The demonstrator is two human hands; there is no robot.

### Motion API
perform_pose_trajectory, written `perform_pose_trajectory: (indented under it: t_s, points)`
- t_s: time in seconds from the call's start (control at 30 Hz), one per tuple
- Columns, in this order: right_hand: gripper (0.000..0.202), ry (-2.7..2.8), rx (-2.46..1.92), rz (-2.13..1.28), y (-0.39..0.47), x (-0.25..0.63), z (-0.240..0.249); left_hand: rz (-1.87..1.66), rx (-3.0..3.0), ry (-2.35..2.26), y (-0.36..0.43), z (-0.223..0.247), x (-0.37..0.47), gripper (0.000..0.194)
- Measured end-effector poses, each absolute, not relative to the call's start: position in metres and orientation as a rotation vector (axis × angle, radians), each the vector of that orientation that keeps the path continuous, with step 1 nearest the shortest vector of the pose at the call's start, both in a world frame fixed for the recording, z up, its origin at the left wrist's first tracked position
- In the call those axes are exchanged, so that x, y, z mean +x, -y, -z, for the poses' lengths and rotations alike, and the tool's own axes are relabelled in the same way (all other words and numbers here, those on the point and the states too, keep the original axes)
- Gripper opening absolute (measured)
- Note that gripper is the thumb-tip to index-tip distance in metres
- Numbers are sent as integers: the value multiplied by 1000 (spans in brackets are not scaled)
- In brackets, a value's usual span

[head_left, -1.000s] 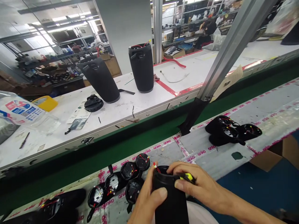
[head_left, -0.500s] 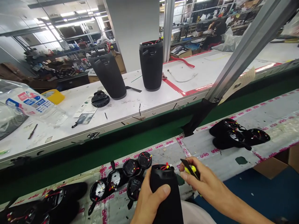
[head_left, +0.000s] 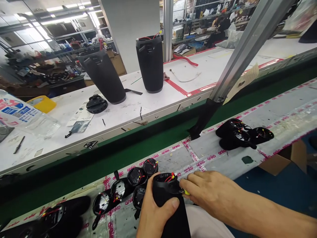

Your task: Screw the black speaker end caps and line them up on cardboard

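The left hand [head_left: 158,213] holds the black speaker housing [head_left: 172,206] around its side, thumb across the front. The housing is located in front of the person, at the near edge of the taped bench [head_left: 170,162], with its open end facing up. Red wires [head_left: 169,178] with small connectors emerge at the opening. The right hand [head_left: 210,191] is positioned at the right side of the rim, fingers curled closely over a yellow tool [head_left: 186,192]. Most of the tool is hidden; its working end cannot be seen.

Left of the held housing, a cluster of open black housings [head_left: 118,189] exposes internal wiring. Further black housings [head_left: 71,211] lie at the lower left. To the right, a group of three housings [head_left: 231,140] rests on the same bench.

On the white bench [head_left: 208,72] opposite, two fabric-covered housings [head_left: 150,66] stand on end. A round black part [head_left: 96,104] lies beside the left one. A yellow tape roll [head_left: 44,104] and a clear plastic bottle [head_left: 37,124] are further left.
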State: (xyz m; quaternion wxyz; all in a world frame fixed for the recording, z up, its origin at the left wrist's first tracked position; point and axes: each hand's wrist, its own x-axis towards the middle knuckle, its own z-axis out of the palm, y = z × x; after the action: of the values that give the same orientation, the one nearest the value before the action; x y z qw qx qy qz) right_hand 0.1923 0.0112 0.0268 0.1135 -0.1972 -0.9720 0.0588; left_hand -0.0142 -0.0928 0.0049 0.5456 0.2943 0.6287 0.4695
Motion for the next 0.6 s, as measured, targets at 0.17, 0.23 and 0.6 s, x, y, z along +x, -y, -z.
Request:
perform_pose_trajectory:
  t_s: [0.17, 0.23, 0.6]
  points:
    - [22, 2936, -565, -154, -11, 197, -25, -1132, 704, -1551, 94, -2, -11, 90]
    - [27, 2971, -570, -166, -11, 199, -23, -1136, 699, -1565, 94, -3, -10, 91]
    - [34, 3006, -461, 22, -17, 199, -38, -1074, 729, -1678, 93, -12, -1, 85]
